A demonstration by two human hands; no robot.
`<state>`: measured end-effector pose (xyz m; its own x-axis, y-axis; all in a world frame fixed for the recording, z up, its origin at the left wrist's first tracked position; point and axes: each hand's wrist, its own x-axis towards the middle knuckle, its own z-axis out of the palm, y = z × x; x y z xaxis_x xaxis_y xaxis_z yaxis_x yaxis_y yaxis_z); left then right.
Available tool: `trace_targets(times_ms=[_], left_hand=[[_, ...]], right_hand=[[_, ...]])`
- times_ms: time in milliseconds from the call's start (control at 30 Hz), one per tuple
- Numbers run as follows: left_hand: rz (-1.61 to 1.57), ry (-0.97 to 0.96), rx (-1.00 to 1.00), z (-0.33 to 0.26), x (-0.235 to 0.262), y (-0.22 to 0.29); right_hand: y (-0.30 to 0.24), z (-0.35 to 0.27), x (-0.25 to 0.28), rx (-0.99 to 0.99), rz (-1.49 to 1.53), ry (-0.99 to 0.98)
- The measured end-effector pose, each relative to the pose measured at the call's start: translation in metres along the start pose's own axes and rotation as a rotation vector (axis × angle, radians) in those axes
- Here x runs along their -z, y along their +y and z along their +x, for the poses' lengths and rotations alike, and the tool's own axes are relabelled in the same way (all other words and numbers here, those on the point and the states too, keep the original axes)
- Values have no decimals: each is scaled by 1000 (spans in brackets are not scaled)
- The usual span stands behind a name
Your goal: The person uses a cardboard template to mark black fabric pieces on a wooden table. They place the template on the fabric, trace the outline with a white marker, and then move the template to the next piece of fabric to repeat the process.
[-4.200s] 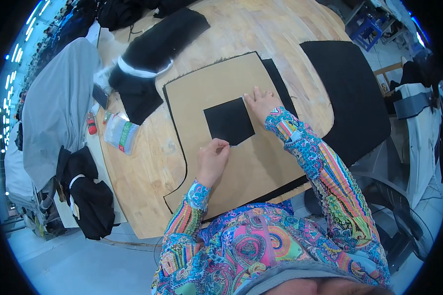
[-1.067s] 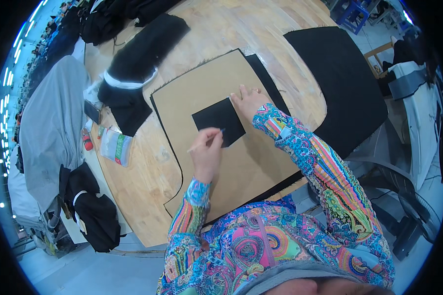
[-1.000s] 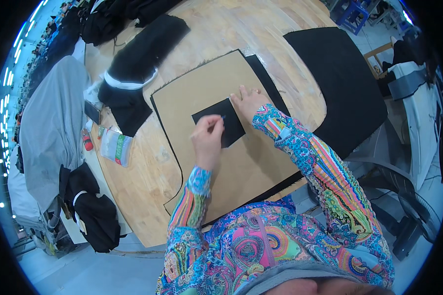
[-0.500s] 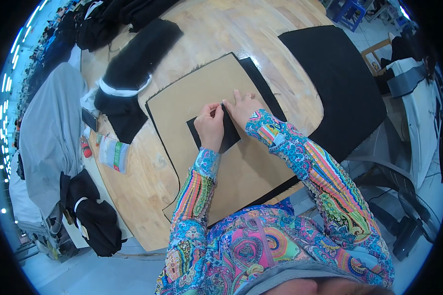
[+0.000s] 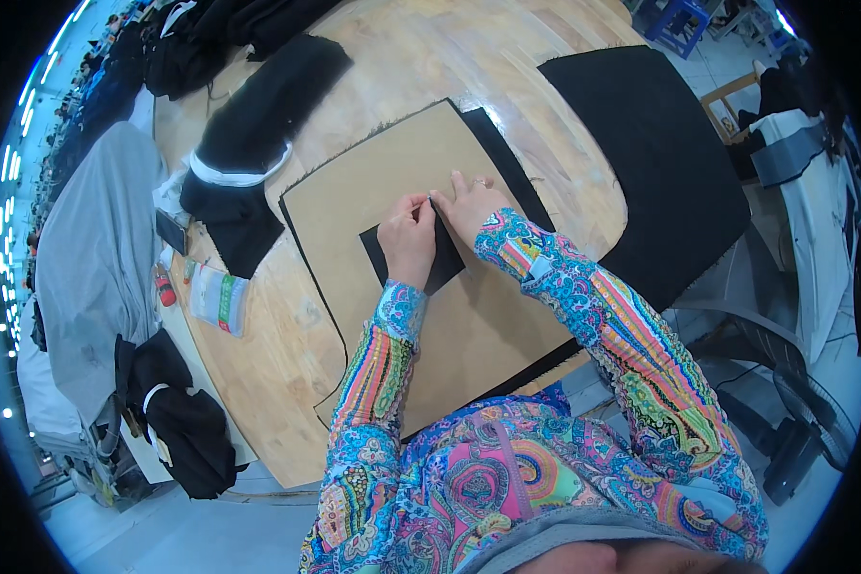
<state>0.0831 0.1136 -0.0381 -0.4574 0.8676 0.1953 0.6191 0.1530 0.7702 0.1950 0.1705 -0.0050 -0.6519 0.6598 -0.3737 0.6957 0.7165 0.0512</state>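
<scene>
A tan sheet lies over larger black cloth on the table in front of me. On the sheet's middle rests a small black fabric piece, partly covered by my left hand. That hand, my left hand, is closed, its thumb and fingers pinching at the piece's far edge. Beside it, my right hand lies on the tan sheet with fingers stretched and apart. Its thumb tip meets the left fingertips at the black edge. What exactly sits between those fingertips is too small to make out.
A large black cloth panel hangs over the table's right side. A black bundle with a white band, a small plastic packet and a red item are at the left. A black fan stands at the lower right.
Almost nothing differs. Both hands keep their place at the black piece's far edge, with only slight finger movement; the whole view has shifted a little.
</scene>
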Motion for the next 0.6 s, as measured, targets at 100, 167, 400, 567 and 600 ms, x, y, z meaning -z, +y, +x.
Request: trace_targets(times_ms=[100, 167, 400, 567, 600], left_hand=[[72, -4, -98, 0, 2, 5], [94, 12, -164, -3, 1, 7], [153, -72, -299, -34, 12, 20], [101, -162, -331, -61, 23, 27], [96, -173, -334, -66, 24, 28]], right_hand=[[0, -1, 3, -14, 4, -7], [1, 4, -3, -25, 62, -5], [-1, 5, -3, -13, 55, -23], [0, 3, 1, -1, 10, -41], [0, 3, 1, 6, 5, -45]])
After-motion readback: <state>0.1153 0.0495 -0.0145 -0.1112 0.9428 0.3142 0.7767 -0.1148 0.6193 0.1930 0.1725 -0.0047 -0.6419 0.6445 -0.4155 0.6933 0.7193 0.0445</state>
